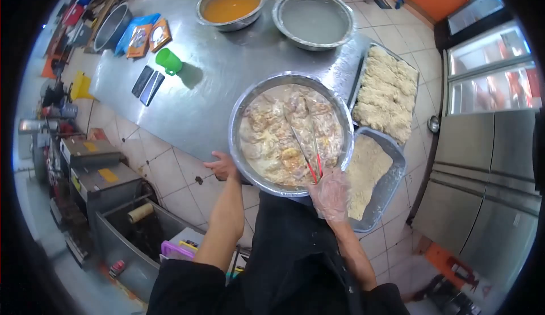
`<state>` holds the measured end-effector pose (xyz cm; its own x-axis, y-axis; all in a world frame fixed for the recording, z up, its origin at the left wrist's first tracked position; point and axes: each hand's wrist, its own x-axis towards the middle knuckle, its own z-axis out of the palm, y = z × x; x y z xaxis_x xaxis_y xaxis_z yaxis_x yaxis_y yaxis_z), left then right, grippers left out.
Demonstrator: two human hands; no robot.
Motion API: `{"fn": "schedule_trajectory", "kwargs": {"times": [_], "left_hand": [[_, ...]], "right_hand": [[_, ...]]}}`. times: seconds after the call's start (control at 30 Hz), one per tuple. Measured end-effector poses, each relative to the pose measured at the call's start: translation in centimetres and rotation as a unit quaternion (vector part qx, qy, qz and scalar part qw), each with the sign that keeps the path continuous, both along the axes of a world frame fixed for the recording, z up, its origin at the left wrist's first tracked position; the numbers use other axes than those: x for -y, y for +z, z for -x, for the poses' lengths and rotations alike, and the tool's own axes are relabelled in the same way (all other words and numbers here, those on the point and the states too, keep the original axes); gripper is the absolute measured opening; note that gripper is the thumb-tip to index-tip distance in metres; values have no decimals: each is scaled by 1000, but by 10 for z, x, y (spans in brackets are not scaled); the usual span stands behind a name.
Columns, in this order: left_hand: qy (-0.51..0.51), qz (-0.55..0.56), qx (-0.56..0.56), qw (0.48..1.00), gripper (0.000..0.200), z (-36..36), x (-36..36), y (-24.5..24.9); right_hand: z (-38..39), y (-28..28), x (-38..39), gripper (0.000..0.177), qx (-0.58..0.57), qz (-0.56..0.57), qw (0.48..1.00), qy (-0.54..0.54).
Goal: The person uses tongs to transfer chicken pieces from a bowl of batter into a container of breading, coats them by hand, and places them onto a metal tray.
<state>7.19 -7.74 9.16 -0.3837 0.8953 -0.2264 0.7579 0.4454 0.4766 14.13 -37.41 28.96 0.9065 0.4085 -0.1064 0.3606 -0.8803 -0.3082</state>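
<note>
A large metal bowl (234, 139) holds pieces of raw meat, apparently chicken, in a pale, wet coating (267, 127). Metal tongs (304, 150) with red grips lie down into the meat, their arms slightly apart. In a clear plastic glove, my right hand (329, 194) is closed round the handle end of the tongs at the bowl's near rim. My bare left hand (223, 166) is beside the bowl's lower left side, at the table's near edge, its fingers stretched out and holding nothing.
On the metal table (198, 110) stand a bowl of orange liquid (230, 5), a bowl of cloudy liquid (313, 19), a green cup (168, 61), and two phones (149, 86). To the right are a heaped tray of pale flour-like crumbs (386, 93) and a grey tub (392, 184).
</note>
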Motion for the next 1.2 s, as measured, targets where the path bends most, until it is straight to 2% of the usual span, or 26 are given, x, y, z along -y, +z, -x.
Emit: {"fn": "schedule_trajectory", "kwargs": {"times": [0.03,0.23,0.37,0.43,0.47,0.53,0.57,0.6,0.7,0.73,0.8,0.87,0.93,0.97,1.0,1.07,1.1,1.17,1.2], "left_hand": [[1,-17,-6,1000,73,-6,2,7],[-13,-31,-4,999,72,2,2,3],[-21,-55,-6,998,72,-2,0,4],[-22,-54,-17,998,72,10,6,-3],[-21,-61,-16,998,72,11,6,-7],[-21,-75,1,997,72,2,0,-2],[-20,-48,3,999,72,3,2,7],[-18,-21,5,1000,72,1,3,12],[-17,-74,12,997,73,0,2,-1],[-25,-93,7,995,73,5,3,-5],[-18,-65,7,998,73,1,4,13],[-21,-40,11,999,73,6,7,14],[-32,-26,-5,999,72,5,1,6],[-34,-30,2,999,72,1,-1,7],[-25,-30,15,999,73,2,0,8],[-14,-28,30,999,73,4,4,8],[-8,-18,27,999,74,4,4,8],[-23,-14,24,999,74,2,3,5],[-12,-22,7,1000,74,3,3,-2]], "right_hand": [[-5,1,-2,44,-34,57,998,16],[-39,30,6,38,-1,112,993,24],[-89,27,-26,31,-50,91,994,18],[-109,-14,-35,24,52,78,989,115],[-108,-23,-31,24,54,80,988,117],[-119,-27,-28,21,134,91,971,176],[-120,-10,-29,23,84,89,982,146],[-124,6,-31,23,98,86,980,149],[-124,52,-30,33,-70,159,983,58],[-124,58,-25,33,-75,165,981,63],[-128,61,-5,36,-80,103,984,118],[-129,65,16,39,-108,71,984,122],[-131,88,24,29,-189,-2,970,152],[-129,89,27,32,-289,-39,955,57],[-126,87,33,32,-285,-41,956,56],[-123,77,45,38,-394,-106,911,-55],[-124,72,50,38,-391,-107,912,-58],[-113,68,53,44,-237,-8,971,23],[-103,65,54,44,-238,-17,971,7]]}}
